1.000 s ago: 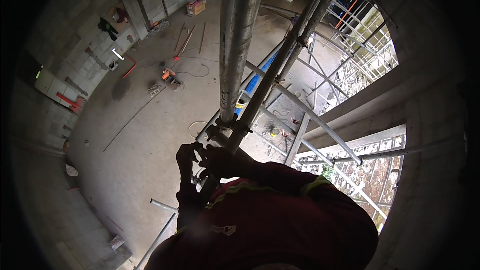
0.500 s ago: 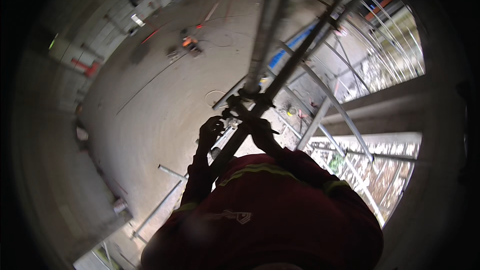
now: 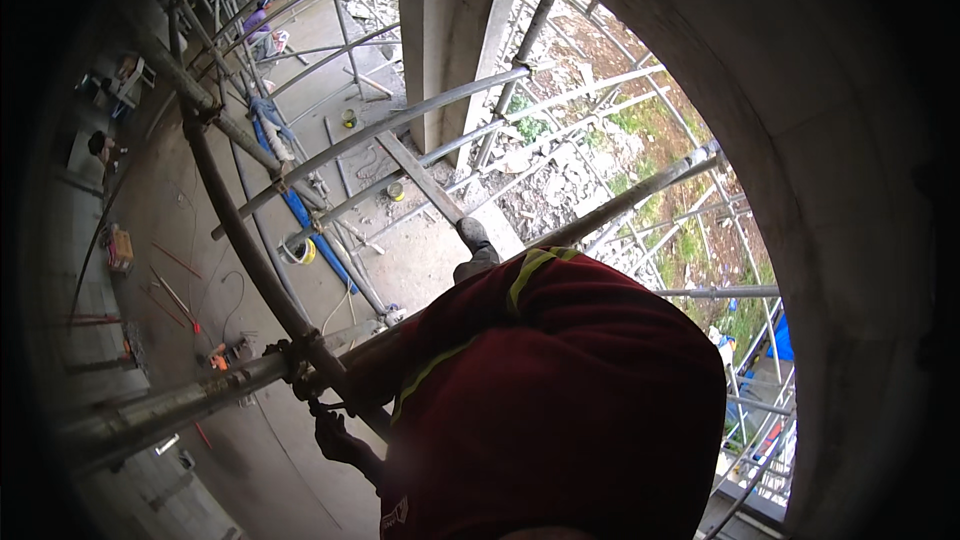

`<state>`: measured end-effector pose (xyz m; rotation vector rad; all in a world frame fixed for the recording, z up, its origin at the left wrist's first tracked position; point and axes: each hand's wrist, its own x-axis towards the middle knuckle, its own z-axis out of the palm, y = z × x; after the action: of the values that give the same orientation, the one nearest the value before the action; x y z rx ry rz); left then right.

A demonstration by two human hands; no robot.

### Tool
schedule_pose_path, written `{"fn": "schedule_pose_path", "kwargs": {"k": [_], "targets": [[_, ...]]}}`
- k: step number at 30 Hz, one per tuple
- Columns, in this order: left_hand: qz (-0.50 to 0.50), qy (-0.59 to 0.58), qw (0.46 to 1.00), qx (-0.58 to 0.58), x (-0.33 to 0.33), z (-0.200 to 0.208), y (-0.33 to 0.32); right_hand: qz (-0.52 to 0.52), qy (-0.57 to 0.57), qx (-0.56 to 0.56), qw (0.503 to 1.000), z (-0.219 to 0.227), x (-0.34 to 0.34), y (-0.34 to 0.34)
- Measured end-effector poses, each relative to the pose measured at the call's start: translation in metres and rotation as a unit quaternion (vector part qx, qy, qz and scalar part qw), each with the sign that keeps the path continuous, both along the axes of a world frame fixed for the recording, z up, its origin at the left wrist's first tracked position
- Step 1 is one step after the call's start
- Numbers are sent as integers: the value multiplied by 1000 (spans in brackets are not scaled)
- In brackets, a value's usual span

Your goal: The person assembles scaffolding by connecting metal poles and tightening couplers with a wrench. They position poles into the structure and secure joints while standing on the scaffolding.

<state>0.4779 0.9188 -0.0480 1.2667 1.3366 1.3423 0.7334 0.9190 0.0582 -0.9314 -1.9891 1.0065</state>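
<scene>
A dark scaffold coupler (image 3: pixel 300 360) clamps a long horizontal scaffold tube (image 3: pixel 200 400) where it crosses a curved-looking tube (image 3: pixel 235 225). Just below the coupler is my left hand (image 3: pixel 342 440), its fingers closed near a short dark rod or bolt. Whether that piece belongs to the coupler or is a tool I cannot tell. My right arm, in a dark red sleeve with yellow stripes (image 3: pixel 430 380), reaches to the tubes beside the coupler. Shadow and the tube hide the fingers of my right hand.
A boot (image 3: pixel 475 235) of mine stands near a plank (image 3: pixel 420 178). Buckets (image 3: pixel 300 248) and a blue length of material (image 3: pixel 325 248) lie far below. A person (image 3: pixel 262 28) sits at the far left. More scaffold tubes (image 3: pixel 380 145) cross the view; a concrete column (image 3: pixel 450 40) rises behind.
My view has swung to the right, so the coupler and tubes now lie at the left. The rubble ground outside shows more. My right hand, visible before at the joint, is now obscured.
</scene>
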Motion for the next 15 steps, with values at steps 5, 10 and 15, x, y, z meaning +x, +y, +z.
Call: {"fn": "schedule_pose_path", "kwargs": {"k": [5,10,15], "targets": [[-5,26,1000,7,-1,-4,11,62,-249,181,949,23,-30,25],[-8,42,999,10,0,-15,13,-19,-117,253,960,40,-106,76],[-13,52,998,18,-4,-18,13,-16,-52,242,969,43,-92,65]]}}
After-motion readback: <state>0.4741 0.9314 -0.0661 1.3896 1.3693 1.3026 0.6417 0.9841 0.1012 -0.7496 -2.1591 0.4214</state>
